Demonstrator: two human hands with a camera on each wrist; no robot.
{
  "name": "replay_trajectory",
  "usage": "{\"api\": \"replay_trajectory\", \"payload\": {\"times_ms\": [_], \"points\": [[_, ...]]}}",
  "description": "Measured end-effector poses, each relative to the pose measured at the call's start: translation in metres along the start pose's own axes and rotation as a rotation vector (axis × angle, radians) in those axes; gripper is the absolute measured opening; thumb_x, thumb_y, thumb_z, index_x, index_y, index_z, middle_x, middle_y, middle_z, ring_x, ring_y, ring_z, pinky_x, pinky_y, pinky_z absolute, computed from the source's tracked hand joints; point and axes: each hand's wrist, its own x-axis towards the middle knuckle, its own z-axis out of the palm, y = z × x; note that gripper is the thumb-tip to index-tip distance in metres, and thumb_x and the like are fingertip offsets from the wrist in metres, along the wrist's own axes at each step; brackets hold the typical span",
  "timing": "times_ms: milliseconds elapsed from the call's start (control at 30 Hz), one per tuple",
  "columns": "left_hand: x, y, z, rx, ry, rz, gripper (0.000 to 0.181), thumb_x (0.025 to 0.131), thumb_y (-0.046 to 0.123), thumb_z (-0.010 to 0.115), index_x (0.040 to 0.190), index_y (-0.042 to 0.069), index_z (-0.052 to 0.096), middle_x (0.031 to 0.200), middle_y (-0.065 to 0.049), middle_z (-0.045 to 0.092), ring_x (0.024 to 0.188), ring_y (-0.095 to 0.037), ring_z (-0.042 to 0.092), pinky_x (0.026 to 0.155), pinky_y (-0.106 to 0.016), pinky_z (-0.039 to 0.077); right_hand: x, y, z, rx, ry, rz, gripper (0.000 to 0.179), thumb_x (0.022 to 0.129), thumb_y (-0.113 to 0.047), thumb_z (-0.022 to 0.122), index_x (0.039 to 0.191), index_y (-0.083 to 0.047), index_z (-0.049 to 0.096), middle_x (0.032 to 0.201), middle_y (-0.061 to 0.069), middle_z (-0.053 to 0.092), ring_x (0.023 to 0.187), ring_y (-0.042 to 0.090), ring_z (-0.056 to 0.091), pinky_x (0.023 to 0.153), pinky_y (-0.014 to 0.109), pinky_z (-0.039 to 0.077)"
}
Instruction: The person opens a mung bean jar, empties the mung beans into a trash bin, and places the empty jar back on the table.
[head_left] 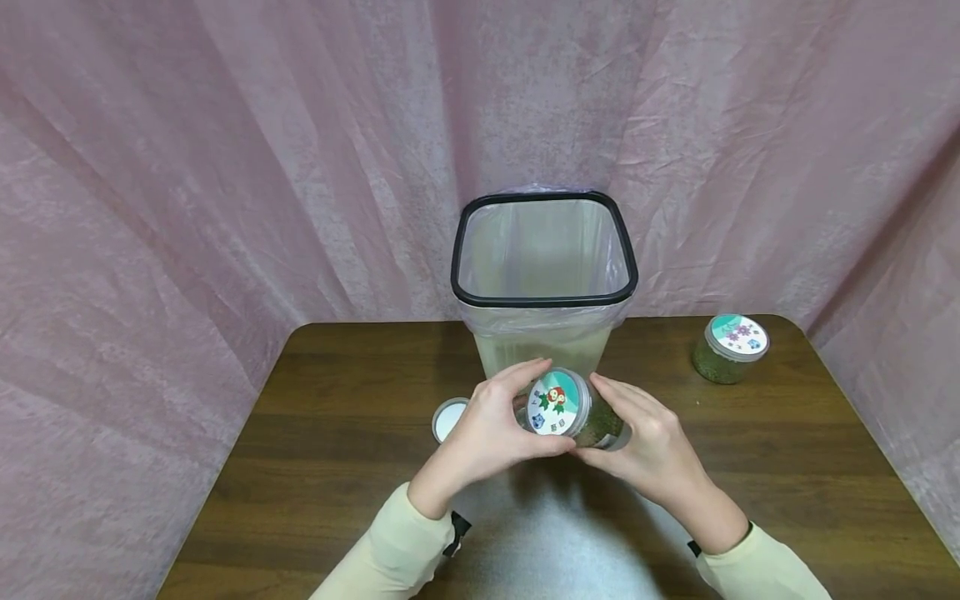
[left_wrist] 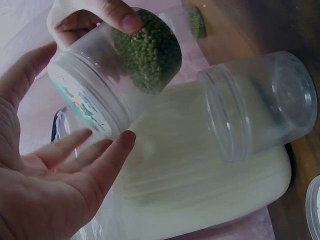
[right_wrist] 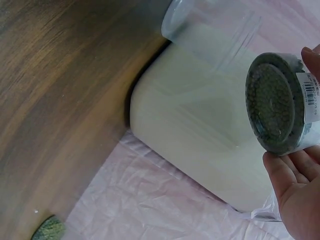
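Both hands are around a clear jar of green beads (head_left: 600, 423), which is tilted above the table, its lid turned toward the left. My right hand (head_left: 654, 437) grips the jar body between thumb and fingers, near the base. Around the edge of the printed lid (head_left: 555, 403) lie the thumb and fingertips of my left hand (head_left: 487, 427). In the right wrist view the jar's round base and a barcode label (right_wrist: 311, 97) show. A clear jar with no lid (left_wrist: 260, 107) stands close by, mostly hidden behind the left hand in the head view.
A bin with a black rim (head_left: 546, 301) and a plastic liner stands at the table's back edge. A white round lid (head_left: 448, 419) lies left of the left hand. Another lidded green jar (head_left: 723, 358) sits at the back right of the wooden table (head_left: 322, 433).
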Motion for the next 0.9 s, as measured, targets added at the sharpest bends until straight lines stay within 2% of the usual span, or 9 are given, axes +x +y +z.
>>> {"api": "replay_trajectory", "payload": {"times_ms": [67,133,333,433,533,633,700,800,900], "points": [[0.0006,-0.0004,-0.0021,-0.024,-0.033,0.031,0.084,0.064,0.034,0.083,0.137,0.016,0.046,0.137,0.006,0.049,0.114,-0.006,0.054,0.092,-0.020,0.049,0.0004,-0.0001,0.0006,0.010,0.001,-0.006,0.088,0.048,-0.028,0.089,0.128,-0.009,0.058,0.119,0.009,0.065,0.107,0.025,0.062,0.103,0.010,0.034],[0.0006,-0.0003,-0.0031,-0.032,-0.036,0.033,0.082,0.064,0.032,0.083,0.136,0.015,0.048,0.135,0.005,0.051,0.112,-0.006,0.056,0.091,-0.020,0.049,0.0006,-0.0005,0.0012,0.013,0.002,-0.007,0.088,0.048,-0.028,0.089,0.128,-0.009,0.058,0.119,0.009,0.065,0.107,0.025,0.062,0.103,0.010,0.034],[-0.0011,0.0017,0.0023,-0.073,0.052,-0.101,0.081,0.060,0.048,0.083,0.128,0.013,0.056,0.117,0.003,0.062,0.091,-0.007,0.065,0.074,-0.020,0.055,0.0003,-0.0016,0.0019,-0.001,-0.004,0.001,0.088,0.049,-0.029,0.089,0.129,-0.010,0.057,0.119,0.010,0.065,0.107,0.024,0.062,0.103,0.010,0.034],[-0.0014,0.0026,0.0050,-0.045,0.081,-0.140,0.083,0.059,0.057,0.080,0.126,0.015,0.057,0.110,0.005,0.063,0.087,-0.007,0.064,0.070,-0.021,0.054,-0.0004,-0.0015,0.0019,-0.011,-0.007,0.002,0.088,0.049,-0.030,0.089,0.128,-0.008,0.057,0.119,0.010,0.065,0.107,0.024,0.062,0.103,0.010,0.034],[-0.0007,0.0014,0.0043,-0.020,0.062,-0.112,0.086,0.058,0.057,0.080,0.130,0.016,0.054,0.118,0.008,0.060,0.097,-0.007,0.060,0.078,-0.022,0.053,-0.0008,-0.0009,0.0023,-0.010,-0.009,-0.004,0.086,0.051,-0.031,0.088,0.127,-0.007,0.058,0.120,0.009,0.065,0.107,0.024,0.062,0.103,0.010,0.034],[0.0001,-0.0005,0.0009,-0.052,0.001,-0.047,0.086,0.061,0.043,0.084,0.135,0.018,0.048,0.131,0.008,0.053,0.107,-0.006,0.056,0.089,-0.024,0.051,-0.0006,-0.0003,0.0029,-0.001,-0.010,-0.013,0.084,0.052,-0.030,0.087,0.127,-0.007,0.058,0.120,0.008,0.065,0.108,0.025,0.062,0.104,0.011,0.034],[0.0011,-0.0014,-0.0009,-0.083,-0.029,-0.015,0.085,0.062,0.034,0.086,0.136,0.019,0.047,0.134,0.007,0.050,0.110,-0.006,0.055,0.091,-0.025,0.050,0.0001,-0.0002,0.0034,0.004,-0.008,-0.019,0.083,0.053,-0.030,0.087,0.127,-0.008,0.058,0.120,0.008,0.065,0.108,0.025,0.061,0.104,0.012,0.034],[0.0017,-0.0014,-0.0012,-0.098,-0.022,-0.042,0.084,0.062,0.037,0.085,0.134,0.017,0.049,0.130,0.005,0.054,0.104,-0.008,0.059,0.086,-0.023,0.052,0.0010,-0.0003,0.0038,0.002,-0.004,-0.017,0.084,0.052,-0.030,0.087,0.128,-0.009,0.057,0.120,0.008,0.065,0.108,0.025,0.062,0.104,0.011,0.034],[0.0018,-0.0006,0.0010,-0.072,0.028,-0.113,0.086,0.059,0.053,0.082,0.131,0.015,0.053,0.122,0.006,0.059,0.096,-0.009,0.063,0.079,-0.023,0.054,0.0017,-0.0007,0.0042,-0.002,0.001,-0.014,0.085,0.051,-0.030,0.088,0.127,-0.008,0.058,0.120,0.009,0.065,0.107,0.025,0.062,0.104,0.011,0.034]]}}
